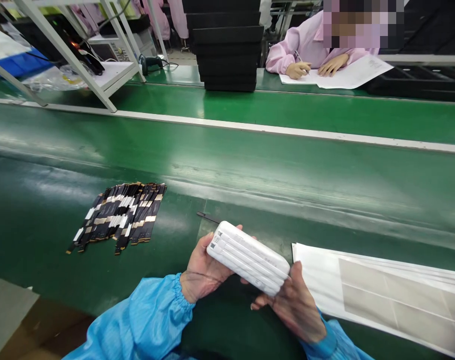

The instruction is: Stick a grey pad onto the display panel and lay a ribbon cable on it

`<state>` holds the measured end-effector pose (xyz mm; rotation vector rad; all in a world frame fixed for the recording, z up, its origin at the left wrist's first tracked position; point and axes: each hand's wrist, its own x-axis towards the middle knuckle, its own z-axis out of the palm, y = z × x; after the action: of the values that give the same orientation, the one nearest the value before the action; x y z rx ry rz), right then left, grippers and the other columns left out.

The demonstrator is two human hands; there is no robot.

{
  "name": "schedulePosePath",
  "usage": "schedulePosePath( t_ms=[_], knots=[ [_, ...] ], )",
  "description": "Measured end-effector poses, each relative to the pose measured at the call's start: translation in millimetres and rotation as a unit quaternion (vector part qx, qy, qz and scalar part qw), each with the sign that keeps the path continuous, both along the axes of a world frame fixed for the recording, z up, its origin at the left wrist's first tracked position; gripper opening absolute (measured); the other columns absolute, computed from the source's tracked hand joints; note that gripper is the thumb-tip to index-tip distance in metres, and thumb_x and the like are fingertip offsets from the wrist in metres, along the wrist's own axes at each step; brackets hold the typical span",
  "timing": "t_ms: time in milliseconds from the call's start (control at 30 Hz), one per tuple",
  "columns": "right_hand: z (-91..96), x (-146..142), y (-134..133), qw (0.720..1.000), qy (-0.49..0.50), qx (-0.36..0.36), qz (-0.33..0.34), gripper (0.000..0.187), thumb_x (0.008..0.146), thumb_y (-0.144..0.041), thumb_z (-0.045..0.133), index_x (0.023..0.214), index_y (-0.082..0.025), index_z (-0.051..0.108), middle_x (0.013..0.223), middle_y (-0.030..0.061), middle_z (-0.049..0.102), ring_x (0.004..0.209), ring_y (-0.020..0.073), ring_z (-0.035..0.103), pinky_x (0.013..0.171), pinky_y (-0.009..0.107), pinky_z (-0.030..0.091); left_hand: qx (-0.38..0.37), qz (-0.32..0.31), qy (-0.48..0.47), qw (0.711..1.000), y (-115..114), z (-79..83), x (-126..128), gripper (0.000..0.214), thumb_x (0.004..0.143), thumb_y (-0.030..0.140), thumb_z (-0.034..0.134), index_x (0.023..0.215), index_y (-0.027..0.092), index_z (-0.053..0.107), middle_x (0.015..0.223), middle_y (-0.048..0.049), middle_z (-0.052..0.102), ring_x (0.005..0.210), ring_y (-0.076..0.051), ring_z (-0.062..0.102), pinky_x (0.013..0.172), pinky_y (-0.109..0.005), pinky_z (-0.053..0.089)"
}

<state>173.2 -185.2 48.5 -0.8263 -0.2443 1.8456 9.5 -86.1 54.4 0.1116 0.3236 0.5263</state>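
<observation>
white ribbed block (pixel 250 257), one, rounded corners: tilted above the green bench (pixel 32 210), left hand (pixel 208 270) clasped on its left end, right hand (pixel 297 305) on its right. thin black strip (pixel 207 216), one: at the block's far edge, attachment unclear. dark flat strips (pixel 110 212), one pile, pale-banded: on the bench, left of the hands. white sheets (pixel 317 275), stacked: beside the right hand. black trays (pixel 229 50), one stack: far side.

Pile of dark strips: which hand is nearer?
Left. The left hand is right of the pile of dark strips; the right hand is farther right, across the white block.
</observation>
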Motion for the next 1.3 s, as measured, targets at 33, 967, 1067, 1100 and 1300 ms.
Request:
schedulePosePath(
  t_ms=[33,967,1067,1100,1300],
  knots=[
    [-1.9,1.3,2.1,1.000,0.016,0.010,0.012,0.062,0.079,-0.078,0.049,0.114,-0.032,0.073,0.102,0.0089,0.071,0.074,0.0192,0.066,0.070,0.032,0.060,-0.011,0.005,0.004,1.000,0.8,0.0,0.0,0.048,0.081,0.046,0.069,0.122,0.020,0.067,0.125,-0.0110,0.064,0.112,-0.025,0.061,0.085,-0.033,0.049],
    [-3.7,40.1,-97.2,0.885,-0.436,-0.027,-0.160,0.061,0.078,-0.058,0.063,0.136,-0.047,0.050,0.133,0.0015,0.056,0.121,0.0342,0.053,0.099,0.048,0.046,0.166,-0.160,0.228,0.946,-14.7,-4.9,1.8,0.053,0.080,0.063,0.067,0.110,0.019,0.072,0.111,-0.0104,0.069,0.108,-0.027,0.061,0.099,-0.038,0.045],
    [-5.8,76.3,-109.7,0.726,-0.612,-0.111,-0.293,0.066,0.078,-0.058,0.064,0.137,-0.035,0.049,0.146,0.0004,0.043,0.138,0.0316,0.036,0.116,0.047,0.028,0.181,-0.167,0.232,0.941,-15.1,-4.9,0.0,0.050,0.075,0.063,0.071,0.106,0.023,0.075,0.110,-0.0084,0.070,0.109,-0.028,0.061,0.099,-0.037,0.047],
    [-6.7,90.8,-113.6,0.673,-0.657,-0.132,-0.314,0.071,0.076,-0.059,0.064,0.138,-0.030,0.047,0.145,0.0047,0.044,0.137,0.0322,0.036,0.115,0.046,0.030,0.181,-0.170,0.236,0.940,-15.1,-4.8,-0.3,0.050,0.074,0.063,0.072,0.105,0.024,0.075,0.110,-0.0080,0.070,0.110,-0.029,0.060,0.099,-0.037,0.047],
    [-6.4,181.4,-144.2,0.349,-0.851,-0.203,-0.336,0.107,0.063,-0.083,0.048,0.131,0.000,0.050,0.124,0.0289,0.052,0.120,0.0420,0.047,0.109,0.048,0.035,0.183,-0.177,0.225,0.941,-15.4,-19.1,-2.9,0.038,0.083,0.049,0.068,0.109,0.023,0.074,0.112,-0.0073,0.070,0.112,-0.029,0.061,0.098,-0.035,0.049]
  ],
)
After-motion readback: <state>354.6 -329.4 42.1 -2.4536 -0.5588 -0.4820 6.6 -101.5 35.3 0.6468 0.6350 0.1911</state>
